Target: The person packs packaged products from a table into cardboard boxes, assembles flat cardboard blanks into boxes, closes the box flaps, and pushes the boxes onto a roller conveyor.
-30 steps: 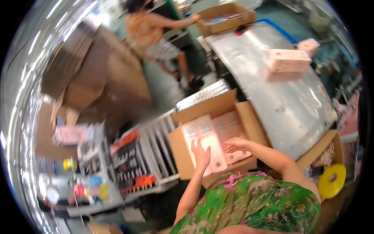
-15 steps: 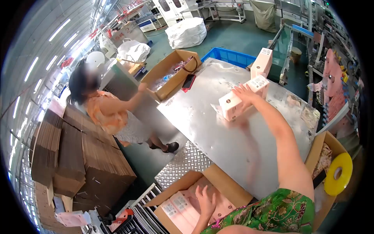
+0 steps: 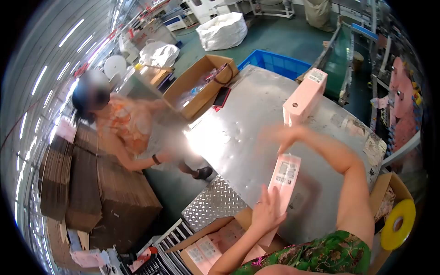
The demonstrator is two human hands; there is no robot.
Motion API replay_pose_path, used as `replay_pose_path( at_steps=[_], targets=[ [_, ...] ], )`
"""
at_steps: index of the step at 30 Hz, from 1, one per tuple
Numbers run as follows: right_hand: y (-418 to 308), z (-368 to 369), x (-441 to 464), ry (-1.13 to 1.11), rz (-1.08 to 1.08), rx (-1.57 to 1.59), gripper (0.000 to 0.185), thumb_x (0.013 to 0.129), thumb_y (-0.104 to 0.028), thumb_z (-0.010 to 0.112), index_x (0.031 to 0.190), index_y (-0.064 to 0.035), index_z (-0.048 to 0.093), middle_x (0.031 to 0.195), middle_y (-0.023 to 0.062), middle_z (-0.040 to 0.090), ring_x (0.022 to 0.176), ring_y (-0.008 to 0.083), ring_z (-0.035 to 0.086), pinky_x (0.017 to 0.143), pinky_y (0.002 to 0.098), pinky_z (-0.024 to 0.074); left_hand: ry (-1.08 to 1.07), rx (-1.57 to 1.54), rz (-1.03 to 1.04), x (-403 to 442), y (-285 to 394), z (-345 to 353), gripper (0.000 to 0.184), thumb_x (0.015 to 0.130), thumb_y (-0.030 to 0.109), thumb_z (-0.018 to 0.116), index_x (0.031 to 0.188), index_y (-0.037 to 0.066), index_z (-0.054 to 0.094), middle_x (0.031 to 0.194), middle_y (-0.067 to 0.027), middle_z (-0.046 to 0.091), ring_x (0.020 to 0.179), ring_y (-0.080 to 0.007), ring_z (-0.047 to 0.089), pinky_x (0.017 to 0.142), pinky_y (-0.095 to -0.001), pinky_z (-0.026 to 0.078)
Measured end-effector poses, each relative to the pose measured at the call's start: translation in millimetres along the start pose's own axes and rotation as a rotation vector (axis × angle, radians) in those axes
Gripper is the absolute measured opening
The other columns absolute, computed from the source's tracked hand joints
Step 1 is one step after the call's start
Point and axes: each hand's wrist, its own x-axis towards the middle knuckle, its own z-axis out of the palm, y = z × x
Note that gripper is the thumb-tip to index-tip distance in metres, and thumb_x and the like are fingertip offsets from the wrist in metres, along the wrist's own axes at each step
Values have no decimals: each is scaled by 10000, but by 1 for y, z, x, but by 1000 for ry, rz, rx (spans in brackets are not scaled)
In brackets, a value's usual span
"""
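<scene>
My left hand grips a long pink box with a printed label, tilted over the near edge of the metal table. My right hand hovers above the table just beyond that box's far end; its fingers are smeared by motion. Another pink box stands on the table behind my right hand. Below my left arm, an open carton holds several pink boxes lying side by side.
A co-worker stands at the left by stacked flat cardboard. At the table's far side are an open carton, a phone and a blue crate. Yellow tape lies at the right.
A pink box has come from the table towards the carton, now in my left hand, which has risen out of the carton. My right hand has moved nearer me. The co-worker's arm has lowered.
</scene>
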Motion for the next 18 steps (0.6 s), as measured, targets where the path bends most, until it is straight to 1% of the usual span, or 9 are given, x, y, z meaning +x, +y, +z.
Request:
replay_pose_path(
  at_steps=[3,4,6,9,10,13,15,17,18],
  targets=[
    [97,-7,-55,267,592,-482,780,671,-182,782,1369,-113,442,1371,132,485,1382,344,333,1068,579,303,18,24,-42,-4,2,7,974,762,415,708,1515,86,185,1452,-382,240,954,-488,613,733,-494,562],
    [114,-8,-68,266,718,-564,772,652,-103,779,1352,-123,456,1360,116,492,1419,343,292,1072,622,276,36,2,-73,-6,2,9,984,755,382,714,1525,117,162,1453,-370,250,947,-468,622,695,-477,571],
    [86,-33,-77,98,909,-461,792,642,-44,773,1358,-134,446,1399,92,450,1436,336,252,1081,616,273,94,-28,-112,-8,-1,11,989,758,378,711,1526,109,149,1414,-344,306,941,-466,624,703,-482,566],
    [83,-25,-77,88,886,-475,818,619,-6,780,1354,-135,444,1419,74,417,1432,338,261,1066,605,298,32,-81,-279,-2,-9,-2,992,760,375,709,1525,101,139,1330,-303,381,915,-468,628,710,-498,556],
    [70,-28,-79,24,853,-513,733,665,-94,774,1335,-144,482,1391,68,443,1425,313,280,1066,577,316,-30,-103,-343,-1,-13,-8,993,761,375,709,1524,100,137,1298,-289,405,904,-469,629,711,-505,552],
    [21,-15,-94,-66,578,-339,614,691,-160,753,1268,-132,545,1339,93,485,1414,325,295,1105,547,283,56,-106,-383,1,-28,-14,1001,762,389,712,1522,88,134,1240,-260,428,873,-463,636,720,-524,542],
    [-17,34,-116,33,209,-478,553,682,-210,738,1210,-136,589,1322,120,502,1416,345,287,1140,535,232,48,-158,-404,6,-25,-23,1029,744,414,727,1521,82,140,1253,-250,445,903,-472,631,773,-537,525],
    [-104,38,-120,94,11,-312,601,674,-190,736,1247,-155,562,1385,140,466,1415,375,281,1144,532,223,57,-215,-370,11,-19,-20,1049,736,439,737,1519,72,143,1258,-248,459,914,-477,629,797,-543,517],
    [-136,29,-125,117,117,-164,616,690,-195,737,1275,-161,547,1413,140,444,1421,370,274,1145,532,222,72,-247,-329,13,-16,-15,1055,736,450,740,1517,65,143,1255,-251,466,909,-479,630,794,-543,518]
  ],
)
